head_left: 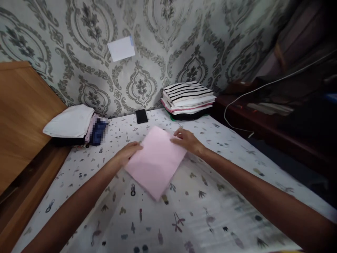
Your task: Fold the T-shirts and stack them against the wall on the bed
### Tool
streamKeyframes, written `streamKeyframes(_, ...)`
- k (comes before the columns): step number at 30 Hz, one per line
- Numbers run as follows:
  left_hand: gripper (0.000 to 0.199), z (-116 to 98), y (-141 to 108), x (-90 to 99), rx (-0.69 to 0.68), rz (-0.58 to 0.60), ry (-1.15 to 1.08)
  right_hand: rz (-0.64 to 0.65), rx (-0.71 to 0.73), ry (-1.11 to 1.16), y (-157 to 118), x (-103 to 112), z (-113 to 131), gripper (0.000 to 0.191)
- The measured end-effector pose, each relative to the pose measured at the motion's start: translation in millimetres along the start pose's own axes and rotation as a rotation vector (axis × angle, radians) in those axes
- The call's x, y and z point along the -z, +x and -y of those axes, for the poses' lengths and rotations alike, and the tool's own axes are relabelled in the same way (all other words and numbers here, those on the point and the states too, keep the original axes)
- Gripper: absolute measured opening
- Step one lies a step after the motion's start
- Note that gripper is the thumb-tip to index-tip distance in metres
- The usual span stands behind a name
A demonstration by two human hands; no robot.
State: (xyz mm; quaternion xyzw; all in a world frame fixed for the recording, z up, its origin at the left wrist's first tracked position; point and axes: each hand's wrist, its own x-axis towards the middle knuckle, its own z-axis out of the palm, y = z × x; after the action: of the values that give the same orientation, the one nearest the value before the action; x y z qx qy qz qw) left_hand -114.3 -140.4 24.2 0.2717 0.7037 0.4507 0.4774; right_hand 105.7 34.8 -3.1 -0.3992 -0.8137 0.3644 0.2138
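A pink folded piece, cloth by its look (156,160), is held over the patterned white bedsheet (142,228), one corner pointing toward me. My left hand (129,151) grips its left edge, thumb on top and the other fingers hidden beneath. At its upper right edge, my right hand (186,140) pinches it between thumb and curled fingers. A stack of folded clothes with a striped one on top (188,95) lies beyond my right hand. Past the pink piece, near the wall, is a black phone (141,116).
Another pile with a white cloth on top (71,121) lies at the left beside a wooden board (23,116). A white paper (121,48) is on the patterned wall. At the right, a white cable (244,92) runs over a dark red ledge (226,109).
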Motion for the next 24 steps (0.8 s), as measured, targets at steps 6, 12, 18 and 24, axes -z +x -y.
streamKeyframes(6, 0.044, 25, -35, 29.6, 0.161, 0.044, -0.029, 0.291, -0.262, 0.354, -6, 3, -19, 0.021)
streamKeyframes(12, 0.059, 59, -83, -0.4, 0.174, 0.026, -0.518, 0.357, -0.236, 0.382, 6, 3, -6, 0.021)
streamKeyframes(18, 0.083, 46, -73, -44.3, 0.127, 0.106, -0.405, 0.324, -0.136, 0.530, 0, 22, -7, 0.025)
streamKeyframes(24, 0.065, -53, -3, -63.8, -0.142, 0.148, -0.217, 0.064, -0.036, 0.706, 31, 109, -27, 0.049)
